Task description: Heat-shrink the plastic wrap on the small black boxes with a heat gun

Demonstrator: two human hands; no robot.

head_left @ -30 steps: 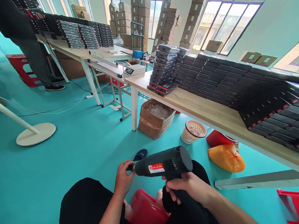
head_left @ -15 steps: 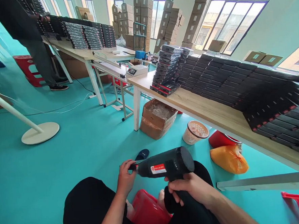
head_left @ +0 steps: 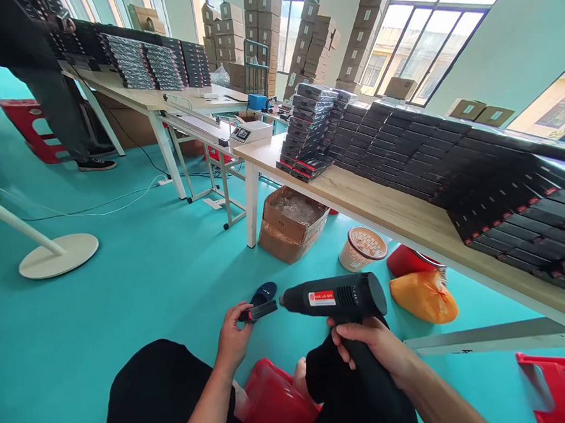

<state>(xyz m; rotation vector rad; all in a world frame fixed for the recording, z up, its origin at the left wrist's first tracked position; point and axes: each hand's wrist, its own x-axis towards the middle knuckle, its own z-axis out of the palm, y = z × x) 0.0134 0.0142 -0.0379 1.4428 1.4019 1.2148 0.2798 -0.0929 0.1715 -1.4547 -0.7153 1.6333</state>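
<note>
Hands sit low in the view, over the person's dark-clad lap. The right hand [head_left: 367, 345] is closed around the grip of a black heat gun [head_left: 338, 295], whose barrel points left and carries a red-and-white label on its side. The left hand [head_left: 233, 336] is closed on a small black piece with a red end [head_left: 258, 311], pinched between thumb and fingers just off the gun's nozzle; a narrow gap shows between the piece and the nozzle tip. Below the hands a red plastic stool [head_left: 275, 400] shows between the knees, with a bare foot beside it. A dark blue slipper [head_left: 263, 294] lies on the teal floor [head_left: 124, 278] just beyond the left hand.

Farther out, an open cardboard box [head_left: 290, 224] stands on the floor under the near tabletop [head_left: 388, 211], next to a paper bucket [head_left: 361, 248], a red bag and an orange bag [head_left: 424, 295]. The tabletop carries long rows and a stack of flat black boxes [head_left: 451, 156]. A white machine [head_left: 251, 132] sits on a frame at its far end. Another person [head_left: 39, 73] in dark clothes stands at the far tabletop on the left, which also bears stacked black boxes. Tall piles of brown cartons [head_left: 261, 21] stand by the windows.
</note>
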